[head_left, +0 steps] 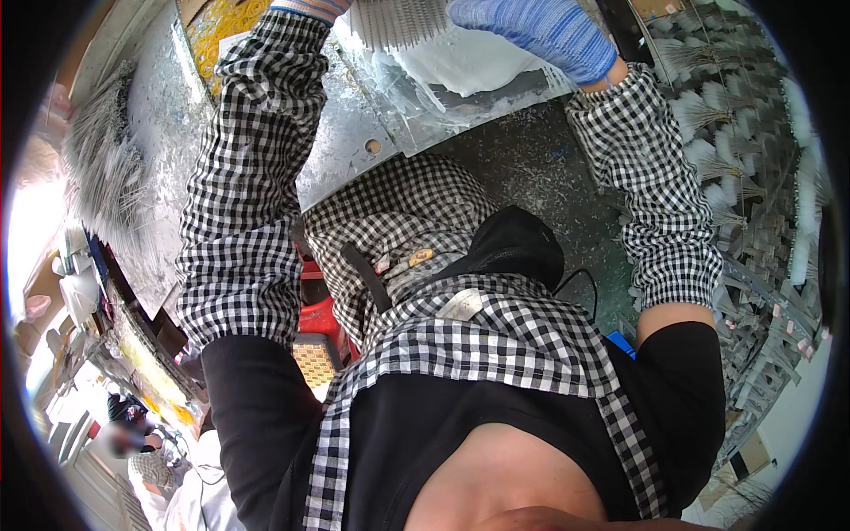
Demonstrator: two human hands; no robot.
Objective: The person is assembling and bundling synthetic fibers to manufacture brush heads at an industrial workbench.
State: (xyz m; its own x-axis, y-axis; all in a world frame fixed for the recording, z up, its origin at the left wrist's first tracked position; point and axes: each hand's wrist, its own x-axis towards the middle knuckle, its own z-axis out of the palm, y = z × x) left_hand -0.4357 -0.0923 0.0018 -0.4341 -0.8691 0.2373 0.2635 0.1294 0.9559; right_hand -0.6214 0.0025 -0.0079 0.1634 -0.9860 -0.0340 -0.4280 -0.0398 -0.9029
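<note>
Both my arms, in black-and-white checked sleeves, reach to the top edge of the view. My left hand wears a blue knit glove and is almost wholly cut off by the frame. My right hand, also in a blue glove, lies curled over a white lump on a shiny metal worktop. Between the hands sits a flat row of thin grey metal rods, with my right fingertips at its right end. Whether either hand grips the rods is hidden.
Heaps of thin rods with white tufted ends fill the right side. Another pile of grey rods lies on the left. A red stool stands under me. A black cable runs over the littered floor. Another person is at the lower left.
</note>
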